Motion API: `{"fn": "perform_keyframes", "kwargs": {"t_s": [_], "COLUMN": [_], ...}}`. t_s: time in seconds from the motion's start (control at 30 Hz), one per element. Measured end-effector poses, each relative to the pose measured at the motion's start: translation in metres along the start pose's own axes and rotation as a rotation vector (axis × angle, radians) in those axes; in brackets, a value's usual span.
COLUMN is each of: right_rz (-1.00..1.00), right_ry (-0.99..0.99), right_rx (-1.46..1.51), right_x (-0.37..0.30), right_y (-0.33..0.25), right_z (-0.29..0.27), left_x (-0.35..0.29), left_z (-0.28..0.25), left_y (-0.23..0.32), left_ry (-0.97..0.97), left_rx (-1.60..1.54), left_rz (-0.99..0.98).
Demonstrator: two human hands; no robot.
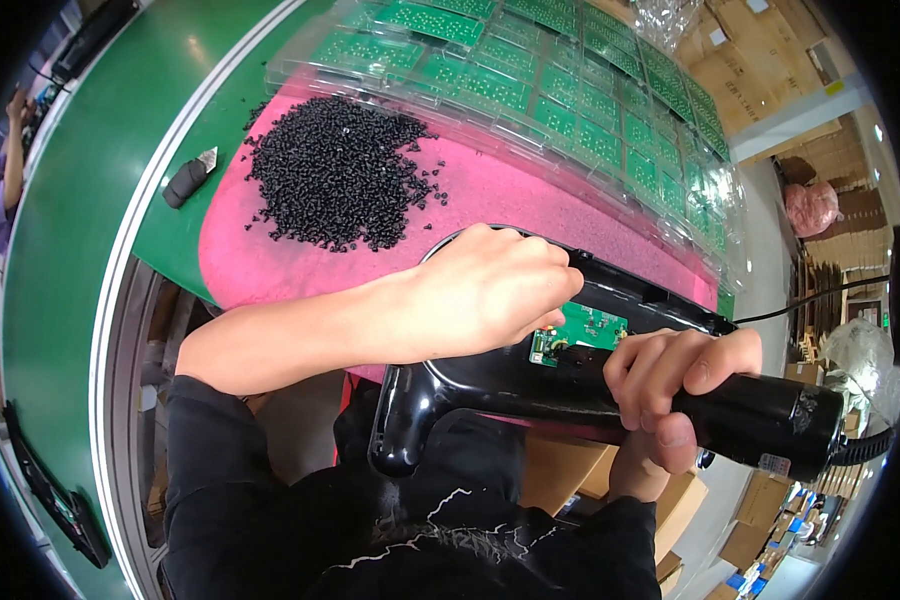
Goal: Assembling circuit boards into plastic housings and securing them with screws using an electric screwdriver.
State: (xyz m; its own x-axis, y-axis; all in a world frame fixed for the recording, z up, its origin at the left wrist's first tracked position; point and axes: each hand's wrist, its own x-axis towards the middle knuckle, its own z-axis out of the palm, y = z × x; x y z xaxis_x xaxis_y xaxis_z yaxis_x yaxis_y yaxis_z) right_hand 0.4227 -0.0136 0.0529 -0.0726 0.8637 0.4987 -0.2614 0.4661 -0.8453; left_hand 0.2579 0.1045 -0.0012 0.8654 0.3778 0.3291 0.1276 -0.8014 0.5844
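Observation:
A black plastic housing (470, 372) with a rounded prong lies in front of me, its near part off the pink mat (240, 265). Inside it sits a green circuit board (595, 325), partly covered by my hands. My left hand (495, 285) is closed over the housing beside the board; its fingertips are hidden, so what they pinch cannot be made out. My right hand (675, 385) wraps round a black electric screwdriver (770, 425), held sideways with its cord on the right. Its tip end lies toward the board. Small black screws (340, 175) form a heap beyond my left forearm.
Clear plastic trays (530, 90) of green circuit boards stand along the far side. A dark-wrapped blade (188, 180) lies left of the mat. Beyond a metal rail is a green belt (65, 300) with another black housing (55, 490). Cardboard boxes (760, 515) stand at right.

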Motion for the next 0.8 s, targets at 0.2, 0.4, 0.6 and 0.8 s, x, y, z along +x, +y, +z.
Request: {"fn": "perform_keyframes", "kwargs": {"t_s": [0.2, 0.4, 0.6, 0.8], "right_rz": [0.019, 0.027, 0.134, -0.264], "right_ry": [-0.013, -0.159, 0.074, 0.123], "right_rx": [0.01, -0.021, 0.043, -0.075], "right_x": [0.006, 0.01, 0.005, 0.006], "right_y": [0.003, 0.011, 0.002, -0.006], "right_z": [0.001, 0.006, 0.008, -0.006], "left_x": [0.002, 0.0, 0.003, 0.007], "left_z": [-0.001, 0.001, -0.005, -0.003], "left_y": [-0.003, -0.001, 0.002, 0.0], "left_ry": [0.027, 0.032, -0.036, -0.125], "left_rx": [-0.012, 0.002, -0.012, -0.031], "left_rz": [0.055, 0.045, 0.035, 0.145]}}
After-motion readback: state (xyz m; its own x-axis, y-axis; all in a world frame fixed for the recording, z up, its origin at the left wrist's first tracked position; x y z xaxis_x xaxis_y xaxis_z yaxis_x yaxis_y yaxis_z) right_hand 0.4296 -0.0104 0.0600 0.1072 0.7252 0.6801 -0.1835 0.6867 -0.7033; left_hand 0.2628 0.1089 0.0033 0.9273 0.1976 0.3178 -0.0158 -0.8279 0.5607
